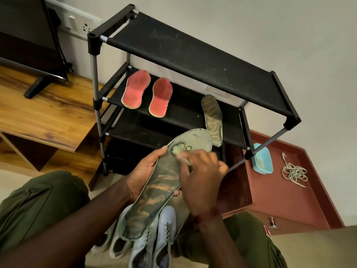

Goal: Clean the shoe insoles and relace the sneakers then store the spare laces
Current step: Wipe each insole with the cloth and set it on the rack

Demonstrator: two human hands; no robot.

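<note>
My left hand [144,171] grips the dark insole [154,192] from beneath. My right hand [201,176] pinches a pale-green piece [183,159] against it, with the sneakers [154,240] just below both hands.

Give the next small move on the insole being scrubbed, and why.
Probably shift the right hand and its small pale tool down the insole toward its near end. Only a pale patch by the far end looks cleaned; brown streaks cover the rest, which the left hand grips.
</note>
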